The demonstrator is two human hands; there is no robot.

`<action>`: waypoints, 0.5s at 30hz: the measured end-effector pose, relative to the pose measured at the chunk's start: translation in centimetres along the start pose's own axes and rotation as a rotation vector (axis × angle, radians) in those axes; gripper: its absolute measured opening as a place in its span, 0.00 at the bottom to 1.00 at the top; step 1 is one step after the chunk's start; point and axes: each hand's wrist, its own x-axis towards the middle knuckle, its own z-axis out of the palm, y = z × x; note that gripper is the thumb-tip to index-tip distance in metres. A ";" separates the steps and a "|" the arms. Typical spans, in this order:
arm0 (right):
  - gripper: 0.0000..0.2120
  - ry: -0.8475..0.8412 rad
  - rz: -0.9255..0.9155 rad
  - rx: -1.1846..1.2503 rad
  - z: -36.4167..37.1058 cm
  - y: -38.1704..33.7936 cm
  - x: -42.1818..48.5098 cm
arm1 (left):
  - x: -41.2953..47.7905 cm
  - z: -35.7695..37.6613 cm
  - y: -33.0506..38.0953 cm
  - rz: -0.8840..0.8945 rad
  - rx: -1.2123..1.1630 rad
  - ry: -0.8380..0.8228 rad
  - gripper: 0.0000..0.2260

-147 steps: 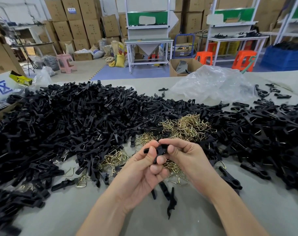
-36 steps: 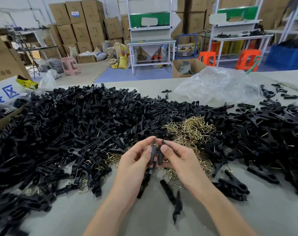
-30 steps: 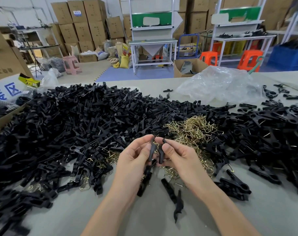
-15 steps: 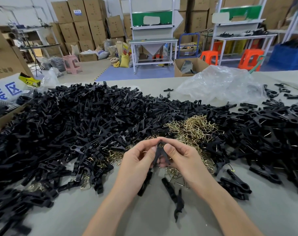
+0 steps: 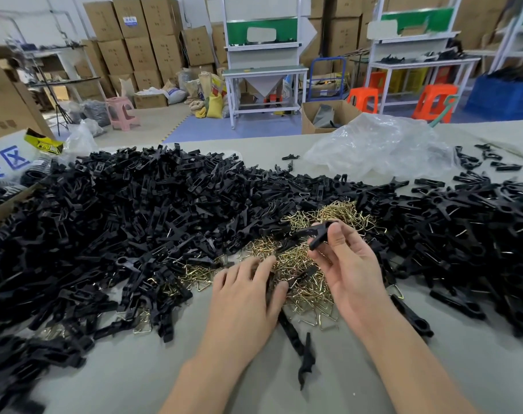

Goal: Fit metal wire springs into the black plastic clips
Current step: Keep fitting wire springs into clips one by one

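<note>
Right hand (image 5: pixel 352 270) pinches clip (image 5: pixel 321 234); crate (image 5: pixel 502 100) holds black parts (image 5: pixel 514 74).

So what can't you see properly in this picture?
Head view:
Left hand: its fingers hide whether it holds any gold wire springs.
Black plastic clip in right hand: thumb covers part.
White sign with blue characters: cut by left edge.
Bottom-left black clips: blurred.

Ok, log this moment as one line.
left hand: fingers spread on brass springs | right hand: holds black clip over them | phase: probably fetching a spring
</note>
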 end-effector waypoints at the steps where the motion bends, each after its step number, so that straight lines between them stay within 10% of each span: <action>1: 0.13 0.019 0.001 0.010 0.0 0.0 0.0 | 0.2 0.0 -0.1 0.005 0.064 -0.002 0.22; 15: 0.15 0.027 -0.004 -0.040 0.6 0.1 -0.1 | 0.4 -0.2 -0.5 0.019 -0.288 0.057 0.05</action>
